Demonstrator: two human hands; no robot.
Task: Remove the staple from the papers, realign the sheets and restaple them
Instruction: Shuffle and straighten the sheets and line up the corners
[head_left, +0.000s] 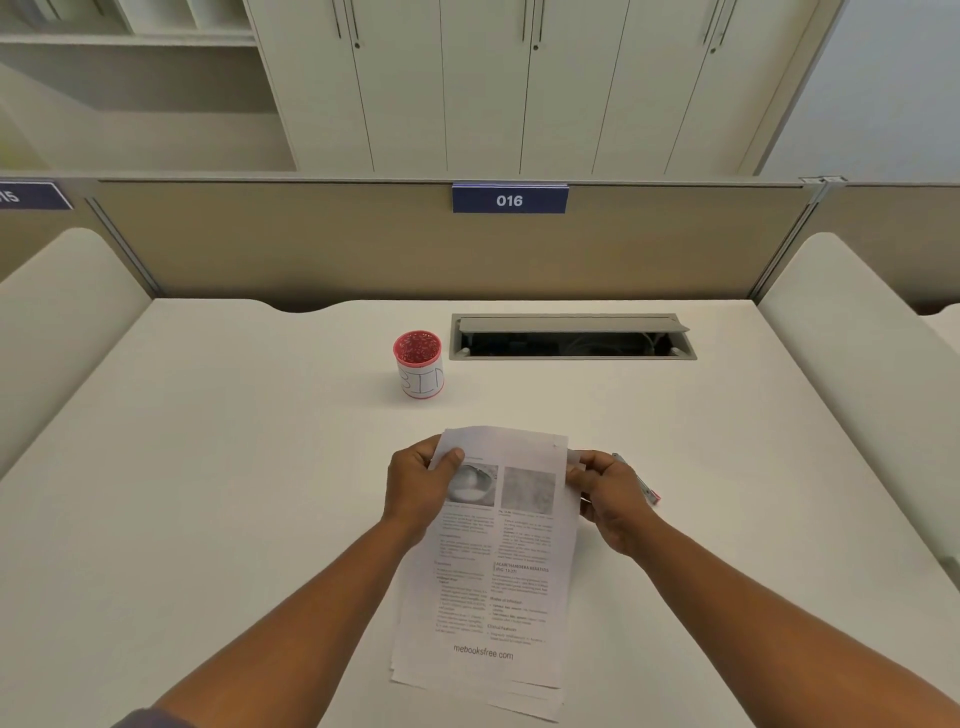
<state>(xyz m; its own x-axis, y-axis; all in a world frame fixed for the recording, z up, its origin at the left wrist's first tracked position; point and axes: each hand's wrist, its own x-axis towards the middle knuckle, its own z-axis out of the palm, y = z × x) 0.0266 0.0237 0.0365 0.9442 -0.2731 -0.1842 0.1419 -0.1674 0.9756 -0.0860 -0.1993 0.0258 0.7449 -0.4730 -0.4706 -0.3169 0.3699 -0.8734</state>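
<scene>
A blue sign (509, 199) on the partition reads "016", and a second blue sign (31, 196) at the far left shows only "15". The red-rimmed cup (420, 370) bears handwritten "BIN"; the top sheet of the papers (493, 571) carries the heading "ACANTHAMOEBA KERATITIS" and, at its foot, "mebooksfree.com".

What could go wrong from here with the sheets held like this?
The papers fan out at the bottom edge, so restapling now would likely lock in the misalignment. Both the left hand and right hand grip only the top, so lower sheets may slip. The tool behind the right hand could get knocked.
</scene>
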